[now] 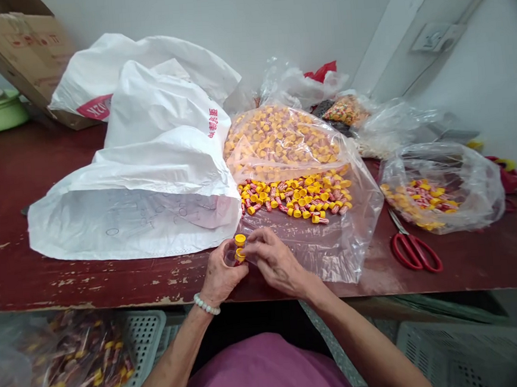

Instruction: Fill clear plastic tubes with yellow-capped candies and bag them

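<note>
At the table's front edge my left hand [220,275], with a beaded bracelet on its wrist, is closed around small yellow-capped tubes [239,240]. Two yellow caps show one above the other; the rest is mostly hidden by the fingers. My right hand [276,263] reaches in from the right, its fingertips pinched at the lower yellow cap [240,255]. Just beyond both hands, a large clear plastic bag [335,253] lies with its mouth toward me. Many loose tubes [301,196] with yellow caps and red patterned bodies spill toward its opening.
A white woven sack [147,148] covers the left of the table. Red-handled scissors [412,247] lie right, near a smaller clear bag [473,188] of similar pieces. Below the edge stand a filled basket [147,339] at left and a pale crate [471,343] at right.
</note>
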### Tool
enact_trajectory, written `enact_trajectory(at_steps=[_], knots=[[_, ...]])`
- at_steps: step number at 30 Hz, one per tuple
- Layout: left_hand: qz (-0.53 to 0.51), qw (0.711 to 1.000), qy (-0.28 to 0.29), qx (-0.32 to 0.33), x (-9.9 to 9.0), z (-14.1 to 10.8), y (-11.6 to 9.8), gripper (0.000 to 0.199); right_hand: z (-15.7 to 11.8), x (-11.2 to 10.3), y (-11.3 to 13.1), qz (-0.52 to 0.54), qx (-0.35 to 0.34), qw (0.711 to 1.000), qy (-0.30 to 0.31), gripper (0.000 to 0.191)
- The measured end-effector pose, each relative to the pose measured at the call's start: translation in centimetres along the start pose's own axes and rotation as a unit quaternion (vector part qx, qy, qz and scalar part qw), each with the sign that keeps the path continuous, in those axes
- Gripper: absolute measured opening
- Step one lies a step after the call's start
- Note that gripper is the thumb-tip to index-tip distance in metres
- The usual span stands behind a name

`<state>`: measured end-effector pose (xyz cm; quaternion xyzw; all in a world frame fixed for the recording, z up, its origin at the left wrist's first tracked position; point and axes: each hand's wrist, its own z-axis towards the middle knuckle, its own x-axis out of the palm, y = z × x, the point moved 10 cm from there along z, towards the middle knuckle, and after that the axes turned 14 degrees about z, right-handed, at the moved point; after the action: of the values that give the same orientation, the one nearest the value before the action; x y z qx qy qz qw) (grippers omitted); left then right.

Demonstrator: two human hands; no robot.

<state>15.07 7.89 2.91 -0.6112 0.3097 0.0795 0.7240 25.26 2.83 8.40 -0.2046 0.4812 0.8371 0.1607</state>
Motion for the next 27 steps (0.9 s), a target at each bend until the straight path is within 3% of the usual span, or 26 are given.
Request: enact_trajectory(at_steps=[2,4,7,10,13,15,17,19,22,27], knots=[[-0.007,1.000,-0.005,-0.013,-0.2,0.2,0.5,0.033,0.6,-3.1,-2.8,-0.062,0.048,0.995,-0.069,0.027],[-0.008,1.000,-0.008,-0.019,-0.4,0.2,0.9,0.033,0.8,-6.5,-6.3,-0.196,0.130,0.963,-0.128,0.022],[0.006,1.000,-0.014,-0.015,-0.8,0.1,0.9,0.033,0.8,-8.9,-10.4,-0.367,0.214,0.899,-0.107,0.020],[0.033,0.999,-0.018,-0.008,-0.9,-0.1,0.8,0.031,0.7,-8.8,-11.5,-0.410,0.221,0.882,-0.073,0.018],[0.054,0.998,-0.019,0.009,-0.8,0.0,0.4,0.033,0.6,-8.1,-8.5,-0.347,0.178,0.914,-0.113,0.018],[0.068,0.997,-0.014,0.022,-0.6,0.0,0.1,0.034,0.7,-6.8,-5.0,-0.219,0.112,0.960,-0.131,0.017],[0.084,0.996,-0.003,0.039,-0.3,-0.1,-0.3,0.036,0.9,-4.8,-1.4,-0.084,0.039,0.990,-0.104,0.016],[0.108,0.992,0.012,0.057,0.2,-0.2,-0.8,0.039,1.0,-2.6,1.3,-0.024,-0.012,0.998,-0.053,0.015],[0.160,0.984,0.020,0.074,0.5,-0.4,-1.2,0.041,0.9,-0.8,2.9,-0.035,-0.051,0.998,-0.011,0.019],[0.189,0.977,0.014,0.101,0.9,-0.7,-1.8,0.043,0.7,-1.1,3.0,-0.014,-0.071,0.997,-0.039,0.021]])
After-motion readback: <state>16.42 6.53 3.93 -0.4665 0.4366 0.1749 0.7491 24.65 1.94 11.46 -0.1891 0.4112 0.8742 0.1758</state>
